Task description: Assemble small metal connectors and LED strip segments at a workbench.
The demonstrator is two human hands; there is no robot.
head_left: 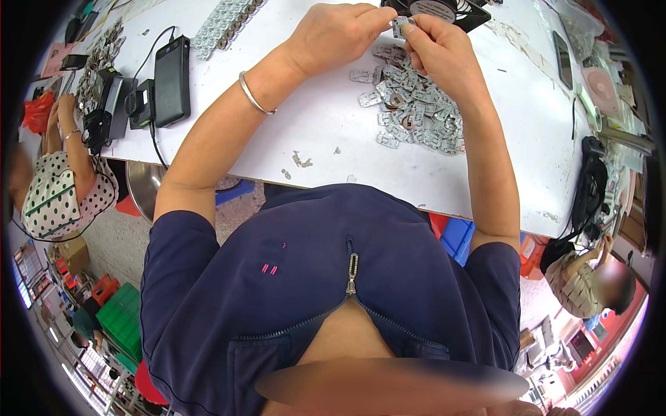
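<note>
At the far edge of the table, my right hand (444, 55) pinches a small flat grey metal part (400, 28) between thumb and fingers. My left hand (340, 36) reaches in from the left, its thumb and forefinger closed together at the edge of that part. Whatever is between the left fingertips is too small to make out. Below my right hand lies a loose pile of similar small metal parts (416, 107), a few with brownish round pieces. Just beyond both hands stands a black fan (444, 10), cut off by the upper edge.
Rows of similar parts (223, 28) lie at the far left. Nearer are a black power bank (172, 81) with a cable and a small black device (141, 104). A phone (562, 60) lies far right. People sit left (66, 180) and right (583, 281).
</note>
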